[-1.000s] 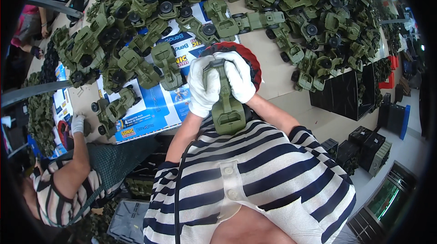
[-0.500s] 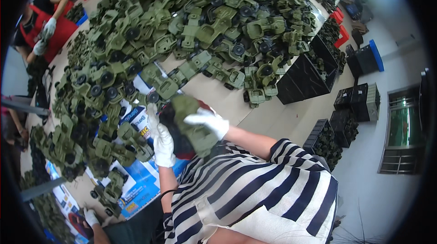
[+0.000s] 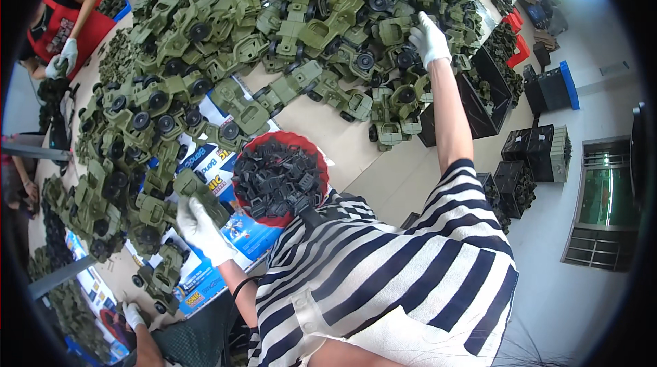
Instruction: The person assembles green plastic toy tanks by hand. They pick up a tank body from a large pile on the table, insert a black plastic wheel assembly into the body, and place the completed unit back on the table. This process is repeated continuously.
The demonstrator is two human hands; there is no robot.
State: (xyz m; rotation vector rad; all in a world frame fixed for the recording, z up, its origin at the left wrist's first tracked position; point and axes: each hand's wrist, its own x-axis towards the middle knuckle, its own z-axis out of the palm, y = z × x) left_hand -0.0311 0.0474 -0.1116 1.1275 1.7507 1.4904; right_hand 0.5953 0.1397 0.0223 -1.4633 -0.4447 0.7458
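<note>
My gloved left hand [image 3: 205, 233] is at the left of the bowl, its fingers closed on the lower edge of an olive-green toy jeep [image 3: 198, 192] over the printed cardboard. My right arm stretches far forward. At its end, my gloved right hand [image 3: 431, 42] is over the right side of the heap of green toy jeeps [image 3: 335, 21], fingers apart, with no toy visibly held. Close to my body sits a red scallop-edged bowl [image 3: 324, 162], filled with small black plastic parts [image 3: 280, 179].
Blue-and-white printed cardboard [image 3: 239, 230] lies under some jeeps. A black marbled bin [image 3: 479, 110] stands at the table's right side, with dark crates [image 3: 537, 151] beyond. At the far left, a person in a red apron [image 3: 89, 25] works with gloved hands; another gloved hand [image 3: 132, 313] shows lower left.
My hands have parted from over the bowl, uncovering the black parts. The left moved left with a toy jeep; the right let go and reached forward and right to the heap.
</note>
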